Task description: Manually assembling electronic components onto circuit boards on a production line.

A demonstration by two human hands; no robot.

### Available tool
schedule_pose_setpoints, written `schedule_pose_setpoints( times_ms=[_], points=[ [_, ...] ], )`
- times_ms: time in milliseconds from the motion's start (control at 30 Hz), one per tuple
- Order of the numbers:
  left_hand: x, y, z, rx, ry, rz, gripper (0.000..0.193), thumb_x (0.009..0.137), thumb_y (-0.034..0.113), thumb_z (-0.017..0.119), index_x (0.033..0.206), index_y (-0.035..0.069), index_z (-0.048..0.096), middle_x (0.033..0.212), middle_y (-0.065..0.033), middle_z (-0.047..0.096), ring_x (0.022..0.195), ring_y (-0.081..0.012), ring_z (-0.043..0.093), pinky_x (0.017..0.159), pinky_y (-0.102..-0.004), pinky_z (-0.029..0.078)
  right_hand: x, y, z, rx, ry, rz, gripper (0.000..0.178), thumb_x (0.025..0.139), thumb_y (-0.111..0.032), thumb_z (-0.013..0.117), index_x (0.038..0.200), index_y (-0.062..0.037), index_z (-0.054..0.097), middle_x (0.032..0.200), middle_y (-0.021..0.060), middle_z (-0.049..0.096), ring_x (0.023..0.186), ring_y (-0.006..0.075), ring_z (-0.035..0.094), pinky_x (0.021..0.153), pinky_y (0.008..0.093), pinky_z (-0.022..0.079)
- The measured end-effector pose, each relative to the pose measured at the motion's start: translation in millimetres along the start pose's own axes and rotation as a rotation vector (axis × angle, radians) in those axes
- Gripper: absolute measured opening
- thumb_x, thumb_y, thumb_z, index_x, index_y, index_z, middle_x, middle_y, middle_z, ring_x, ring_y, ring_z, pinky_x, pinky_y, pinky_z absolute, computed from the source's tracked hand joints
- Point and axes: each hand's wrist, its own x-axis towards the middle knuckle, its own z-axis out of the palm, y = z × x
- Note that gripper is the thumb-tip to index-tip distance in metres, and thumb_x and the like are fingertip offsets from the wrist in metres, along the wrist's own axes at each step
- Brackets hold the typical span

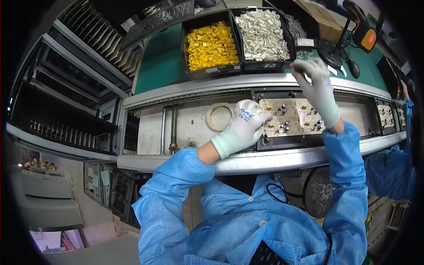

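Observation:
My left hand (248, 121), in a white glove with pale green cuff, rests by the left edge of a tan circuit board panel (291, 117). Its fingers are curled together; what they hold, if anything, is hidden. The panel carries yellow blocks and black capacitors and lies in a black carrier (282, 142) on the conveyor. Above the panel's right part hangs my right hand (316, 81), near the front of the parts bins. Motion blurs its fingertips, so I cannot make out whether they pinch anything.
Behind the conveyor's far rail (198, 86) stand a bin of yellow blocks (212, 46) and a bin of whitish parts (264, 35). A tape roll (213, 115) lies left of my left hand. A scanner (364, 37) stands back right; another person's blue sleeve (391, 170) shows at right.

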Motion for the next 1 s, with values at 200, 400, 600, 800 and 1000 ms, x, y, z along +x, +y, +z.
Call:
schedule_pose_setpoints(
  times_ms=[200,400,600,800,1000],
  points=[
    [0,-4,2,-0.027,0.026,0.015,0.023,0.074,0.006,0.065,0.097,0.010,0.063,0.089,-0.0075,0.061,0.096,-0.0296,0.055,0.090,-0.0431,0.039,63,35,38,-0.347,-0.061,0.053,0.016,0.078,-0.027,0.069,0.089,-0.0149,0.072,0.103,0.0041,0.061,0.112,0.0284,0.048,0.093,0.0435,0.036],
    [-3,-4,-15,0.187,-0.048,-0.156,0.020,0.082,0.020,0.062,0.099,0.009,0.066,0.089,-0.0128,0.059,0.092,-0.0336,0.054,0.086,-0.0448,0.042,79,22,54,-0.471,-0.138,0.011,0.016,0.074,-0.025,0.072,0.080,-0.0106,0.071,0.111,0.0057,0.058,0.113,0.0286,0.047,0.098,0.0442,0.037],
    [-7,-2,-40,0.317,-0.130,-0.332,0.017,0.085,0.023,0.062,0.095,0.010,0.066,0.085,-0.0137,0.060,0.089,-0.0334,0.056,0.080,-0.0439,0.045,69,41,54,-0.386,0.055,-0.048,0.018,0.076,-0.022,0.071,0.088,-0.0100,0.067,0.110,0.0035,0.060,0.116,0.0272,0.048,0.096,0.0454,0.036],
    [25,-10,-34,0.323,0.030,-0.128,0.021,0.079,0.014,0.066,0.097,0.009,0.060,0.089,-0.0087,0.058,0.096,-0.0298,0.054,0.086,-0.0429,0.042,70,40,41,-0.036,0.147,0.006,0.018,0.080,-0.021,0.070,0.092,-0.0087,0.066,0.093,0.0032,0.067,0.100,0.0233,0.057,0.091,0.0384,0.038],
    [111,-41,-18,0.596,0.207,0.051,0.024,0.070,0.013,0.065,0.092,0.006,0.060,0.096,-0.0131,0.059,0.106,-0.0316,0.050,0.096,-0.0456,0.037,47,37,28,0.115,0.288,0.028,0.018,0.079,-0.011,0.067,0.096,-0.0086,0.063,0.077,0.0045,0.062,0.077,0.0226,0.059,0.077,0.0361,0.040]
  ],
)
